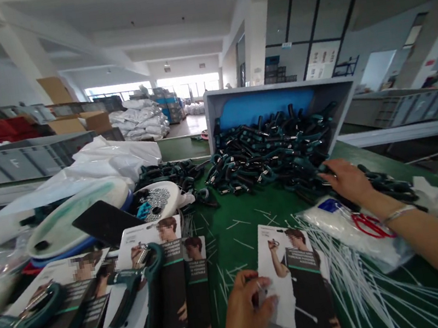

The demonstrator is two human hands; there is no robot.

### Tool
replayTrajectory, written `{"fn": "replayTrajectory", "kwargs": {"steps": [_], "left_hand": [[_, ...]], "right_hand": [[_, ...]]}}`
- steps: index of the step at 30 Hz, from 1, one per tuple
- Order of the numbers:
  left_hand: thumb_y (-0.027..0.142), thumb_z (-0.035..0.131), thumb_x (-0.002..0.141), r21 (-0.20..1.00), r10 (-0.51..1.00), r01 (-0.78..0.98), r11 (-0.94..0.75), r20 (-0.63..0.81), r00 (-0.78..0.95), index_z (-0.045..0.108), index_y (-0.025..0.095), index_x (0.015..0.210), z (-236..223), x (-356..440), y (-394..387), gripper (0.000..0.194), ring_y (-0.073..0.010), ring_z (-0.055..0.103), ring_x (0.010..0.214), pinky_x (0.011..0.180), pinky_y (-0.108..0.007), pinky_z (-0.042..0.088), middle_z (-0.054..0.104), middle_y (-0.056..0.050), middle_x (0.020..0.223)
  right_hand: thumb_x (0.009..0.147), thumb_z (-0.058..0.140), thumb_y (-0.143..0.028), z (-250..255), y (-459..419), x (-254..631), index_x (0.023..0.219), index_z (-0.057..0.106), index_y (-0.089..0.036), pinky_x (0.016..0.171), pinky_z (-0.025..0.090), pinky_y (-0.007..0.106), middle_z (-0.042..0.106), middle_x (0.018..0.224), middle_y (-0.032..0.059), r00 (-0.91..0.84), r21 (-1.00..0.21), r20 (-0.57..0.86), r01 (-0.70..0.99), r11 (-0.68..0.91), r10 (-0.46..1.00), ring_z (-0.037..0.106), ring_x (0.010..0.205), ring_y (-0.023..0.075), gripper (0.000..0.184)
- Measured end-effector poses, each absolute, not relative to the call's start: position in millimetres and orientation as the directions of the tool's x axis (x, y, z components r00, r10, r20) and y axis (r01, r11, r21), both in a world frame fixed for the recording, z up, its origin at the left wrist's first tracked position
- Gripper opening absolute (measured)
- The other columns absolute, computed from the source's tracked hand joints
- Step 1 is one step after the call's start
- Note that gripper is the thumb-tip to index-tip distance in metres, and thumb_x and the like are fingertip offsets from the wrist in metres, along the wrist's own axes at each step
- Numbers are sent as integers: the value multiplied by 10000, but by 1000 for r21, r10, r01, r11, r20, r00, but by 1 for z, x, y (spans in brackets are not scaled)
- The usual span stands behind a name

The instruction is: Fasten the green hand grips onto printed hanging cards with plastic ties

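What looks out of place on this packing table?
Loose white plastic ties lie scattered across the green table top instead of bundled, and dark teal handles spill out of the tilted grey crate.

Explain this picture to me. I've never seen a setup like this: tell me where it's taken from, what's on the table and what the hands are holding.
This is one picture from a camera worn on a person's head, looking forward and down, so the two bare arms are that person's own. No machine appears here. The left hand holds a printed card. The right hand touches a heap of dark green-and-black plastic handles, which spills from a tilted grey crate. On the green table lie more printed cards, loose white plastic strips, and red-handled scissors in a clear bag.
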State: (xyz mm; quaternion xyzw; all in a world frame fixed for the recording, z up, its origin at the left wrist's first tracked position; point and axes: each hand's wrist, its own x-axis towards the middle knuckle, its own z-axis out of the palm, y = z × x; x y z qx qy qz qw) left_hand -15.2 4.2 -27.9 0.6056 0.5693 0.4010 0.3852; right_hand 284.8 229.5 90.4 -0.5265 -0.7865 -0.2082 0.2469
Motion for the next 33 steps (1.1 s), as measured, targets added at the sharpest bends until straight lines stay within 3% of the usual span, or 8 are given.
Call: {"fn": "replayTrajectory", "kwargs": {"steps": [3,6,8,15,21,24,28,33], "left_hand": [[266,608,690,912,998,404,-70,61,35,657,199,943,-26,-14,2,266,-136,524,686,628,-271,437,518,-80,1037],[266,615,689,892,997,444,-82,74,37,661,209,943,-24,-13,-1,264,-118,503,643,619,-266,430,519,-68,1025],[266,629,677,870,996,486,-84,74,41,666,225,933,-22,-12,-3,262,-122,512,659,636,-264,431,533,-55,1012],[256,648,650,839,996,536,-92,77,50,664,224,926,-19,-12,-5,279,-125,526,692,666,-257,420,556,-39,1020],[218,637,632,859,995,502,-100,97,32,634,207,877,-26,-14,-2,246,-109,490,668,626,-229,384,554,-6,917],[137,558,645,888,996,454,-74,88,-9,556,188,949,-27,-14,-3,309,-94,470,613,585,-210,362,551,14,810],[65,515,587,918,992,376,-123,110,56,411,228,1198,-25,-16,-5,641,-73,460,603,589,-209,373,528,-22,1087],[27,469,546,921,979,352,-168,116,165,518,216,1112,-25,-18,-4,599,-89,463,658,620,-211,376,550,-12,1064]], "right_hand": [[844,431,-425,84,183,276,1008,557,-127,794,454,352,609,947,122,-247,-163,699,859,485,671,572,890,232,363],[839,451,-411,66,130,248,1003,550,-177,659,501,290,623,925,76,-227,-404,614,733,547,756,608,769,182,302],[847,447,-378,53,103,230,1026,538,-183,631,515,278,625,953,77,-266,-470,586,658,588,765,614,808,181,279],[842,457,-232,40,75,209,1086,514,-183,832,488,385,621,1035,99,-448,-257,682,593,763,578,570,992,202,255],[818,418,-94,22,56,217,1093,538,-201,850,494,391,637,1046,80,-666,-85,599,499,862,444,572,1011,175,318],[798,404,-56,7,39,225,1134,529,-210,900,469,365,600,1138,76,-732,-82,522,467,880,437,511,1106,159,391],[778,409,-63,6,25,232,1139,526,-201,942,433,366,553,1211,78,-794,-153,365,464,872,487,450,1170,170,404],[820,444,-207,28,26,219,1146,541,-176,897,435,397,604,1087,106,-674,-250,262,644,723,691,531,1032,212,342]]}}
